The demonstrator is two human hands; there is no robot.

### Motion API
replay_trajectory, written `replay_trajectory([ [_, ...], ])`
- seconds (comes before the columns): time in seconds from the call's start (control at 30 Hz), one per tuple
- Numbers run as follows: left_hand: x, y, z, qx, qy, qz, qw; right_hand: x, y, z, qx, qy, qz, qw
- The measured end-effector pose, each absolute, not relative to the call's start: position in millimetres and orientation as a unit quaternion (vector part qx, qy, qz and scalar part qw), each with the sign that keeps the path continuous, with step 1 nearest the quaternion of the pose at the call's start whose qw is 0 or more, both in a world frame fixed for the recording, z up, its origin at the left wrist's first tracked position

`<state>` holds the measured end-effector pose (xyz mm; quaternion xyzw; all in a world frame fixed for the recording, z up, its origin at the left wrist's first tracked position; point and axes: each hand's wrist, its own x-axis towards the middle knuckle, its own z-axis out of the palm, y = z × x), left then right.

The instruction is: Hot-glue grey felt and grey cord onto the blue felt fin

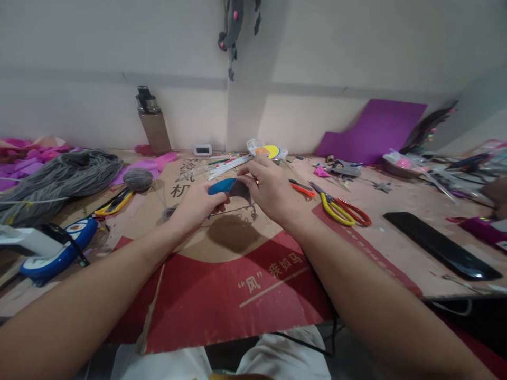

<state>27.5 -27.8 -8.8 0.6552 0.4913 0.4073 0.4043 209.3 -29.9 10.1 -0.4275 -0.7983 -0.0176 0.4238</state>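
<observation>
Over the cardboard sheet [206, 237], I hold a curved, crescent-like piece [222, 186] between both hands. Its visible left part is blue, while the right part looks dark grey, as if covered in yarn. My left hand [198, 206] grips the blue end, thumb in front. At the grey part, my right hand [265, 184] has thumb and forefinger pinched together; whether a yarn strand is between them is too small to tell. A small bunch of grey yarn [169, 212] lies just left of my left hand.
Left are a grey yarn skein [79, 177], a yarn ball [138, 180], a yellow cutter [114, 203] and a blue-and-white device [63, 248]. Right are red-and-yellow scissors [343, 208], an orange-handled tool [303, 189] and a long black case [439, 245]. Purple sheet [372, 132] leans behind.
</observation>
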Motion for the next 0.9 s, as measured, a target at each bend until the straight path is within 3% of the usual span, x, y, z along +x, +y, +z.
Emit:
replay_trajectory([
  [0.4,28.0,-28.2,-9.1,0.656,0.47,0.391,0.444,211.1,-22.4,7.8,-0.42,-0.779,0.018,0.465],
  [0.9,26.6,-26.7,-9.3,0.641,0.439,0.404,0.482,209.9,-17.5,4.9,-0.433,-0.734,0.178,0.493],
])
